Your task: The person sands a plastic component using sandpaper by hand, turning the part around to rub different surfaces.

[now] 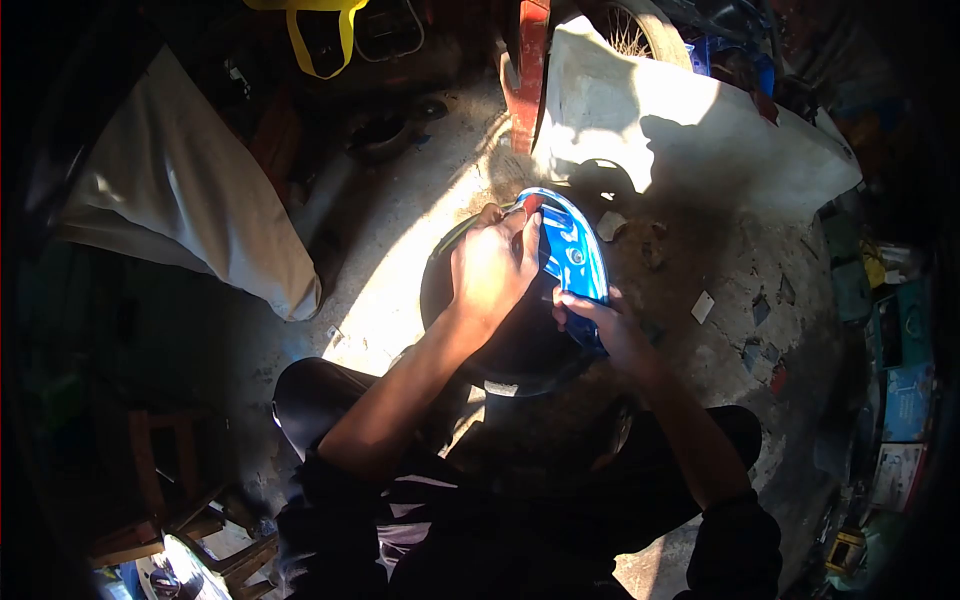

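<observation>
Left hand (490,262): thumb and fingers drawn together, pinching a small red piece at the far edge of the blue part.
Right hand (600,318): curled around the near end of the blue part, gripping it.
Blue curved part (578,258): glossy, just right of the left hand and reaching from there down to the right hand.
Dark round object (500,335): below the left hand and left of the right hand, beneath the blue part; what it is, I cannot tell.
Grey cloth (190,190): well apart from the left hand, to its left.
Red post (528,85): beyond the left hand, upright.
White sheet (600,105): beyond both hands, partly in shadow.
White card (703,307): on the floor (395,265), right of the right hand.
</observation>
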A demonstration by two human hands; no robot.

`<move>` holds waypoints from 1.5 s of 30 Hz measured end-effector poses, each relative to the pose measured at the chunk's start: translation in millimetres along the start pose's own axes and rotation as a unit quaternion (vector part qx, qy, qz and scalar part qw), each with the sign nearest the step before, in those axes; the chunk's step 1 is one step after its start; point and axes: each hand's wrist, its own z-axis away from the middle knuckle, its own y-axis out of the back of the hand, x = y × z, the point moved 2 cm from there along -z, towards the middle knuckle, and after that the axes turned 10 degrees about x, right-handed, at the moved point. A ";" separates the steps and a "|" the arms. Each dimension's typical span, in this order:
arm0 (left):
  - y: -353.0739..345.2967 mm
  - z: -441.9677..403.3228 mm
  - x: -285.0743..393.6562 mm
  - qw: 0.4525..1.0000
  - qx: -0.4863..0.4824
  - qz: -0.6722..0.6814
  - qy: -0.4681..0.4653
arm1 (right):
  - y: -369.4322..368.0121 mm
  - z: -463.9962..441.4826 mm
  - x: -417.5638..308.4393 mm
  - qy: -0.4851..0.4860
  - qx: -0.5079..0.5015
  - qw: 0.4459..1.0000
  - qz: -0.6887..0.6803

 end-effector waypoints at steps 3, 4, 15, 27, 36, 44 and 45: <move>1.0 13.6 13.6 0.994 -0.035 0.101 -0.039 | 2.2 2.3 4.8 -0.018 0.022 1.000 -0.009; 1.5 17.9 21.1 0.994 -0.037 0.091 -0.037 | 3.3 2.8 7.1 -0.038 0.048 0.998 -0.018; 6.0 -0.1 10.3 0.999 -0.021 -0.019 0.039 | -1.7 2.3 4.9 -0.008 0.020 1.000 -0.007; 4.9 12.8 19.9 0.999 -0.010 0.052 0.012 | 3.5 -2.9 6.3 0.080 0.034 0.993 0.082; 8.7 16.5 26.6 0.994 -0.050 0.079 0.058 | 2.1 4.3 5.3 0.070 0.060 0.990 0.111; 12.0 12.0 23.0 0.994 -0.031 0.082 0.065 | -4.0 6.0 8.9 0.121 0.074 0.981 0.135; 14.2 17.1 31.3 0.993 -0.045 0.087 0.066 | -2.9 3.5 4.0 0.139 0.072 0.979 0.133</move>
